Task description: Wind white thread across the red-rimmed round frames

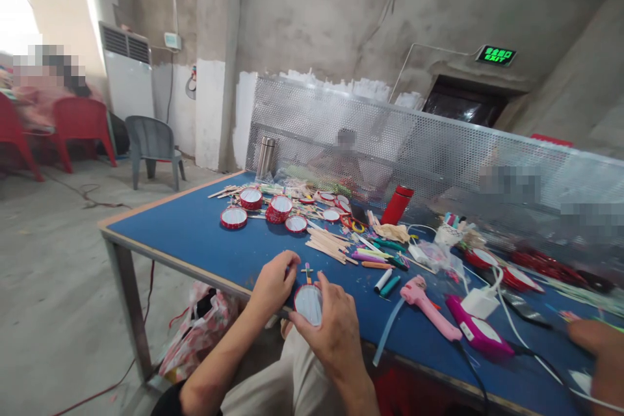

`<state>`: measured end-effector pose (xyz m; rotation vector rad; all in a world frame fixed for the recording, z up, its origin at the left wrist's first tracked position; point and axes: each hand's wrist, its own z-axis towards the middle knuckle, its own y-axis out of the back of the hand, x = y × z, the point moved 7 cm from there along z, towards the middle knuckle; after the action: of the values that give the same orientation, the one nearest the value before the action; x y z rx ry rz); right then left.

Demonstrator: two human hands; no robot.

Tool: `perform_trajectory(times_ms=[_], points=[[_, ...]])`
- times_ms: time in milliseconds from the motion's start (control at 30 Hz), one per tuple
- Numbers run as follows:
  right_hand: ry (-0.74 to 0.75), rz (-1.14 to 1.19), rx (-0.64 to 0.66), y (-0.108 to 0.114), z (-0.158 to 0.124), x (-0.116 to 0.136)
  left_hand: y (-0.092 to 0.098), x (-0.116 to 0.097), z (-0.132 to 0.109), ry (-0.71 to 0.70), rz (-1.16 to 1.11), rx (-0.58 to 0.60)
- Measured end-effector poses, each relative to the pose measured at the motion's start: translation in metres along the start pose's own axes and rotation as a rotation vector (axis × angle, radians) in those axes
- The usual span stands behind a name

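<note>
At the table's near edge, my right hand (pixel 336 315) grips a round disc with a red rim and a pale grey face (pixel 309 304), thumb along its lower side and fingers around the far right. Just beyond the disc stands a small cross of coloured sticks (pixel 307 272); whether it is fixed to the disc I cannot tell. Close to the disc's left side is my left hand (pixel 277 281), its fingers curled inward. What lies between those fingertips, if anything, is hidden.
Several red-rimmed discs (pixel 234 217) and loose wooden sticks (pixel 327 244) lie on the blue table (pixel 185 234). To the right are markers (pixel 390 285), a pink glue gun (pixel 431 312), a magenta power strip (pixel 478 331) and cables. Another person's hand (pixel 597 338) is at far right.
</note>
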<state>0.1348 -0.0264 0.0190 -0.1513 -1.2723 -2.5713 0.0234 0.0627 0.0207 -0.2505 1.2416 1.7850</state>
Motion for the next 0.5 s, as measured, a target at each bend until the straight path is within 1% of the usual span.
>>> perform_trajectory(times_ms=[67,167,300,400,500], points=[[-0.002,0.011,0.018,0.001,-0.001,0.0,0.0,-0.004,-0.002,-0.025,0.022,-0.013],[-0.031,0.07,0.06,0.003,-0.001,-0.002,-0.002,-0.008,-0.004,-0.043,0.075,-0.002],[-0.144,0.234,0.079,0.004,0.006,-0.017,-0.003,-0.01,-0.005,-0.056,0.103,0.02],[-0.222,0.373,0.076,-0.001,0.016,-0.03,-0.003,-0.011,-0.004,-0.072,0.101,0.033],[-0.229,0.459,0.106,-0.01,0.025,-0.035,-0.004,-0.011,-0.004,-0.075,0.101,0.04]])
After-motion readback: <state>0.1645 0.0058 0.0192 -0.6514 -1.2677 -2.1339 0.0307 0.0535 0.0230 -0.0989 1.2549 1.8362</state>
